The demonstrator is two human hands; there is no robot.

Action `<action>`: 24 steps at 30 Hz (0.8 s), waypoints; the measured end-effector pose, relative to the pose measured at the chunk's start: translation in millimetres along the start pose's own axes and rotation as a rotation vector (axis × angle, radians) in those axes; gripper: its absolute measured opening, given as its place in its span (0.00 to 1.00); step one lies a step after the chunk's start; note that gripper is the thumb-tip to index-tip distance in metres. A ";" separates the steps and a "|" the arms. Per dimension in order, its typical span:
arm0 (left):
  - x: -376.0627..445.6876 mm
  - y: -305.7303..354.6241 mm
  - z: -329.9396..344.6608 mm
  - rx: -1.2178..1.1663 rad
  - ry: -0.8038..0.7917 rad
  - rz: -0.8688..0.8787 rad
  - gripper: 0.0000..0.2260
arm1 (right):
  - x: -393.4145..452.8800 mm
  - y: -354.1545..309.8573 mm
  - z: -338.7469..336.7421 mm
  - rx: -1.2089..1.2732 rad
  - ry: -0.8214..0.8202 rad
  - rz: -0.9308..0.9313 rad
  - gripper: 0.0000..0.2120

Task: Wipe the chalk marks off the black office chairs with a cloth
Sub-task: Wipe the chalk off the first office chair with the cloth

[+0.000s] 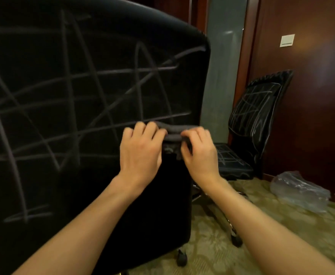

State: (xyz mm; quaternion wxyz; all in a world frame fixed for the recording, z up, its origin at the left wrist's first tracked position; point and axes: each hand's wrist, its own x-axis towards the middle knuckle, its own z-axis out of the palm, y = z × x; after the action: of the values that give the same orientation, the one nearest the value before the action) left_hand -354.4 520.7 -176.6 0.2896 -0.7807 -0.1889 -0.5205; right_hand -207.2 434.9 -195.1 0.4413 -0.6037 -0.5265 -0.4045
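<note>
Both hands, left hand (141, 149) and right hand (199, 153), clamped on grey cloth (172, 132) before chalk-scrawled chair back (63, 96), patterned carpet (281, 235) below.

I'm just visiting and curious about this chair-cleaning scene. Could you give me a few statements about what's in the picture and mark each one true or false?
1. Both hands hold the cloth. True: the left hand and the right hand grip a folded grey cloth between them.
2. The near chair has been wiped clean. False: the near chair has chalk lines crossing its back.
3. A second marked chair stands by the wall. True: the far chair has chalk on back and seat.
4. The floor is bare wood. False: it is green patterned carpet.
5. Clear plastic wrap lies on the floor. True: the plastic wrap lies at the right, near the wall.
</note>
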 end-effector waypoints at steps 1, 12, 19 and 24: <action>17.7 -4.8 -4.9 0.015 0.029 -0.019 0.12 | 21.3 -2.7 -4.0 0.003 0.040 -0.020 0.10; 29.8 -21.8 -19.9 0.063 0.056 -0.073 0.12 | 43.2 -22.1 7.7 0.060 0.075 -0.005 0.12; 32.4 -22.8 -37.9 0.141 0.003 -0.117 0.10 | 50.9 -29.4 -2.2 0.097 0.024 -0.048 0.11; 65.9 -18.0 -38.8 0.158 0.081 -0.210 0.10 | 79.9 -27.9 1.4 0.123 0.140 -0.049 0.11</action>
State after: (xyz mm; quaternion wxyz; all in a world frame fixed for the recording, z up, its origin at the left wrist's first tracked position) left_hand -367.0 508.7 -100.0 0.3015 -0.7098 -0.2980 -0.5625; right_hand -225.4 460.1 -116.3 0.5031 -0.5326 -0.5330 -0.4232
